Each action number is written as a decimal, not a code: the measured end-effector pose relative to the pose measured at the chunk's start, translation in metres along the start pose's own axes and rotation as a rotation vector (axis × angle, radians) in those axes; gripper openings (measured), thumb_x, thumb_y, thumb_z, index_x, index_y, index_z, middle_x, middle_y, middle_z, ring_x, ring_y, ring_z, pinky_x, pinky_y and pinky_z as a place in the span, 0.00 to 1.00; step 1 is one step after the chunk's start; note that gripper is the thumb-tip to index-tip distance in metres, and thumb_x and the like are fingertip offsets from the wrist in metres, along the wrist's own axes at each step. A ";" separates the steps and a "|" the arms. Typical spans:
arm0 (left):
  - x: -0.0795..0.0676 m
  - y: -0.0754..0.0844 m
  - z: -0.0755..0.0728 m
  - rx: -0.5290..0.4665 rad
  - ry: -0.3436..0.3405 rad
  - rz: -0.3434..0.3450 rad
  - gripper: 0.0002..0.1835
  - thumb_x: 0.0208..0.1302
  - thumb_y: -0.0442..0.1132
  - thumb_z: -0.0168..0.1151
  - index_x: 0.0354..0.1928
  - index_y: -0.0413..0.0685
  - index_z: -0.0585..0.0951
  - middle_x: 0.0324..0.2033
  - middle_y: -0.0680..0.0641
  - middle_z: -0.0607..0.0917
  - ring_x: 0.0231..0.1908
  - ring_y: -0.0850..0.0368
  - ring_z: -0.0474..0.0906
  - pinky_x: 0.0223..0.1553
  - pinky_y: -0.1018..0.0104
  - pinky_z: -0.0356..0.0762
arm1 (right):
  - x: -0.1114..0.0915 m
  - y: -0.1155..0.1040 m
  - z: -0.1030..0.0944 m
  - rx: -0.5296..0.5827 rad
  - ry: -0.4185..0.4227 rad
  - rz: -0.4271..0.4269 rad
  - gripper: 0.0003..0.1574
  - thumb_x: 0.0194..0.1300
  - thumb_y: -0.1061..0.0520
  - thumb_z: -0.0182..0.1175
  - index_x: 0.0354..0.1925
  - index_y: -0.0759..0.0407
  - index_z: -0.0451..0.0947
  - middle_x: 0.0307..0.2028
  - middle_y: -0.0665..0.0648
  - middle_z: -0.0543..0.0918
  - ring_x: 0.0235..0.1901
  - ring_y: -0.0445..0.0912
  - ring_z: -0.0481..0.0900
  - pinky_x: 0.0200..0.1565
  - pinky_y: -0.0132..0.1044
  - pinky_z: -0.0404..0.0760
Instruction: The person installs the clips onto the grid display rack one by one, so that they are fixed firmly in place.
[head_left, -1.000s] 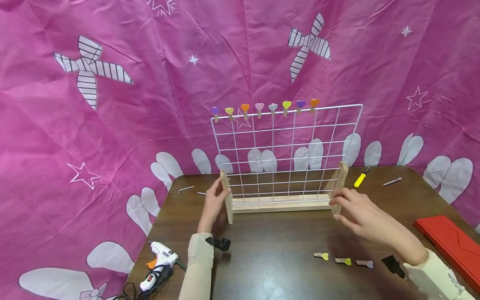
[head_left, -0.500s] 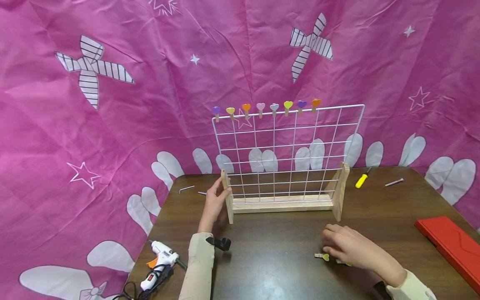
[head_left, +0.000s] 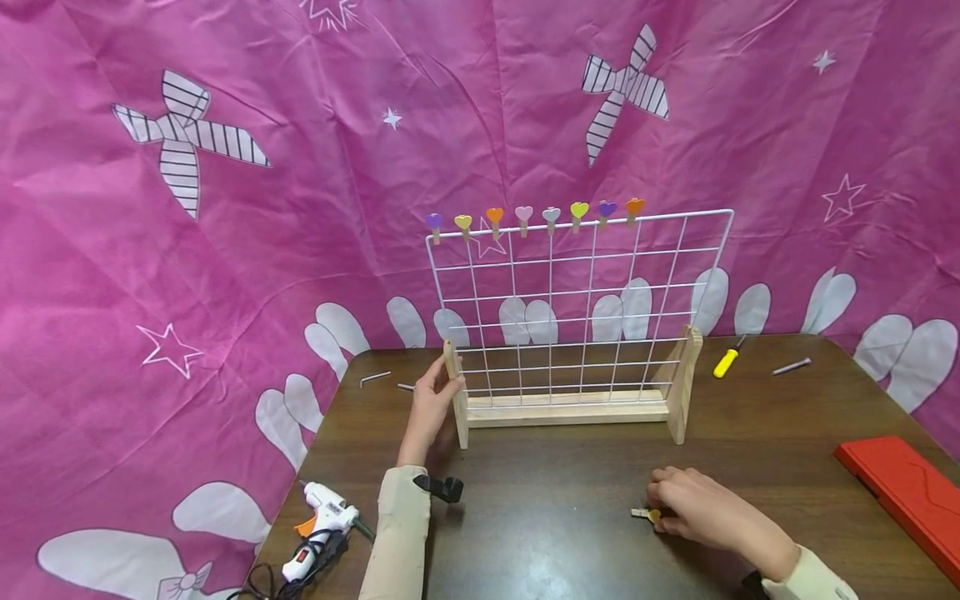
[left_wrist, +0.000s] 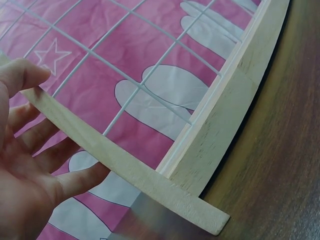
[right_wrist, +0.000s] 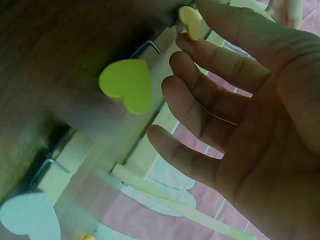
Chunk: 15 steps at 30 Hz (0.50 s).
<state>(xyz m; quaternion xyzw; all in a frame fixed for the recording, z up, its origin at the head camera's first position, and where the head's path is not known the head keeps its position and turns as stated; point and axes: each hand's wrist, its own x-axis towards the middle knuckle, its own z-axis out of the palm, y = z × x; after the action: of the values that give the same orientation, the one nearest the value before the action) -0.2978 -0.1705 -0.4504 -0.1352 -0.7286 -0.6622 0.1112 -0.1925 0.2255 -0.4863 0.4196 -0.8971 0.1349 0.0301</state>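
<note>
A white wire grid [head_left: 551, 321] stands upright in a wooden stand [head_left: 566, 412], its top wire bearing a row of heart clothespins [head_left: 524, 215]. My left hand [head_left: 429, 404] grips the stand's left side piece [left_wrist: 120, 157], thumb in front and fingers behind. Low on the right, my right hand [head_left: 708, 508] pinches a yellow heart clothespin [head_left: 639, 513] on the table, thumb and index finger at its heart end. In the right wrist view a yellow-green heart clothespin [right_wrist: 127, 85] and a pale one [right_wrist: 32, 217] lie beside that hand; the head view hides both behind it.
A glue gun [head_left: 326, 508] with a black cord lies at the table's left edge. Behind the stand's right side are a yellow screwdriver [head_left: 725, 363] and a bolt [head_left: 792, 367]. A red case [head_left: 907, 492] lies far right; a hex key [head_left: 375, 377] is back left.
My right hand has left the stand's right side piece and come down towards me to the loose clothespins, now at the yellow one. The left hand keeps its hold.
</note>
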 end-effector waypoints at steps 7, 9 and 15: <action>0.002 0.001 0.001 -0.004 -0.004 0.017 0.27 0.63 0.29 0.55 0.65 0.38 0.64 0.57 0.38 0.74 0.58 0.44 0.68 0.58 0.51 0.66 | 0.004 0.000 0.003 -0.010 0.038 -0.006 0.17 0.45 0.59 0.70 0.19 0.44 0.70 0.22 0.38 0.65 0.20 0.30 0.61 0.19 0.26 0.62; 0.001 0.001 0.001 -0.009 -0.002 0.013 0.27 0.63 0.29 0.55 0.65 0.37 0.64 0.57 0.38 0.74 0.58 0.44 0.68 0.58 0.51 0.66 | 0.005 0.000 0.004 -0.008 0.030 0.006 0.17 0.44 0.60 0.70 0.19 0.44 0.70 0.22 0.37 0.65 0.19 0.30 0.60 0.18 0.26 0.62; -0.002 0.002 0.000 0.002 -0.001 -0.002 0.27 0.64 0.32 0.56 0.65 0.39 0.65 0.57 0.38 0.74 0.58 0.45 0.68 0.58 0.51 0.66 | 0.007 -0.001 0.006 0.030 -0.027 0.057 0.16 0.45 0.60 0.69 0.20 0.45 0.71 0.22 0.37 0.66 0.19 0.31 0.61 0.18 0.27 0.61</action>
<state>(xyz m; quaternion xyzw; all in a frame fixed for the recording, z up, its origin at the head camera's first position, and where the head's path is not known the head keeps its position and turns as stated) -0.2955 -0.1706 -0.4487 -0.1348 -0.7296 -0.6613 0.1105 -0.1963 0.2182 -0.4903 0.3961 -0.9069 0.1435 0.0076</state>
